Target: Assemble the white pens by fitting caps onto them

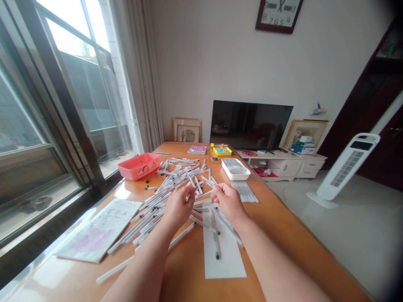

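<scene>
Above a heap of white pens [171,184], my two hands are held close together with a gap between them. My right hand [229,204] is closed, its thumb and fingers pinching a slim translucent pen [208,182] that points up and left. The fingers of my left hand [180,205] are curled into a pinch; what they hold, if anything, is too small to tell. Under the hands lies a white paper sheet [225,264], with a few pens with black ends [217,255] on it. A row of pens [244,191] lies side by side right of my right hand.
Behind that row stands a white tray [246,174] holding pens. A red plastic basket [138,167] is at the table's left edge, near small black caps [146,181]. A writing booklet [100,230] lies front left. A yellow box [222,151] and a booklet [197,149] lie at the far end.
</scene>
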{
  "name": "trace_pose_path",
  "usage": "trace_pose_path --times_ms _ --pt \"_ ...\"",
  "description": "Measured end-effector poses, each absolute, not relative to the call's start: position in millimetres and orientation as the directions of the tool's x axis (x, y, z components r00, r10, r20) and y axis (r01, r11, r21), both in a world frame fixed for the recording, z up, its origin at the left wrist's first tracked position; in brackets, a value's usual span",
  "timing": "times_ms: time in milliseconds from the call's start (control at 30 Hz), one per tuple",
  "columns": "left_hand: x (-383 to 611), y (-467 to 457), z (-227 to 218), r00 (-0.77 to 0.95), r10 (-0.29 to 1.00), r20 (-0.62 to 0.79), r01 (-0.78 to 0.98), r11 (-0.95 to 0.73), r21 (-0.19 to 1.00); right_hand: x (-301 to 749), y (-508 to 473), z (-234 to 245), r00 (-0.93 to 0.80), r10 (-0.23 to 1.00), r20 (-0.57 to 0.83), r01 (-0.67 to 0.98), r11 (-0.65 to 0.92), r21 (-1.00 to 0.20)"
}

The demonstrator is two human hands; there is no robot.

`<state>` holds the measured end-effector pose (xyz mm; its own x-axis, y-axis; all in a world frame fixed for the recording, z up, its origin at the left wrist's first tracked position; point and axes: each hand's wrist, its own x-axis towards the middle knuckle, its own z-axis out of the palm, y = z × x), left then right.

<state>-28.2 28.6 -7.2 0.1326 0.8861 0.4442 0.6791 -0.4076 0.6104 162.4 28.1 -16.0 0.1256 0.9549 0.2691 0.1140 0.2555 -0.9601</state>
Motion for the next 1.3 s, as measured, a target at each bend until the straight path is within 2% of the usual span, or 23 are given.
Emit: trace_pose_path --times_ms 100,200,300,400,500,567,867,1067,1300 --pt "-32.4 30.5 -8.6 0.108 0.889 0.444 0.827 -0.329 0.457 172.9 35.9 -21.2 0.273 0.925 0.264 0.051 0.26 -0.964" --pt "-29.3 28.0 -10.7 0.191 0.897 0.399 0.887 -0.332 0.321 179.7 41.6 -23.5 0.359 0.898 0.256 0.014 0.269 -0.963" --pt "-22.0 26.5 -15.2 0.315 0.871 0.377 0.878 -0.419 0.234 183.4 43.6 -22.1 0.398 0.884 0.246 -0.013 0.273 -0.962" --pt "-16.0 28.7 -20.9 0.343 0.889 0.304 0.892 -0.409 0.19 185.5 42.7 -18.7 0.422 0.874 0.24 -0.026 0.277 -0.961" --pt "-13.6 32.2 -24.9 0.346 0.916 0.204 0.909 -0.381 0.168 187.3 41.7 -16.1 0.442 0.864 0.243 -0.024 0.282 -0.959" --pt "-13.3 33.3 -25.4 0.352 0.917 0.186 0.911 -0.382 0.158 188.3 41.7 -15.7 0.451 0.859 0.242 -0.034 0.288 -0.957" --pt "-13.5 31.4 -16.0 0.319 0.905 0.283 0.927 -0.36 0.105 190.1 45.2 -18.8 0.452 0.859 0.239 -0.052 0.293 -0.955" --pt "-18.6 37.4 -17.3 0.193 0.933 0.303 0.949 -0.257 0.186 191.6 47.5 -22.0 0.455 0.858 0.239 -0.05 0.292 -0.955" --pt "-21.7 42.7 -24.8 0.066 0.943 0.325 0.965 -0.143 0.218 191.5 48.5 -22.6 0.458 0.856 0.239 -0.05 0.293 -0.955"
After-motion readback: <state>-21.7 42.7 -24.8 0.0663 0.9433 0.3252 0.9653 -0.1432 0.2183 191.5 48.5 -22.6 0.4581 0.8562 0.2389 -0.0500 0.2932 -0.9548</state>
